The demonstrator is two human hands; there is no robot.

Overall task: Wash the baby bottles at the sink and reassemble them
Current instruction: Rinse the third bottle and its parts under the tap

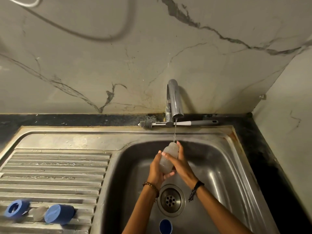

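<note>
Left hand [156,171] gripping bottle [168,159], right hand [180,163] wrapped over it, under tap [174,100] stream

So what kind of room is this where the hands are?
Most likely a kitchen, at the washing-up spot. There is a steel sink with a ridged draining board, a tap running water, and a bottle brush lying behind it. Both hands hold a baby bottle under the water.
</note>
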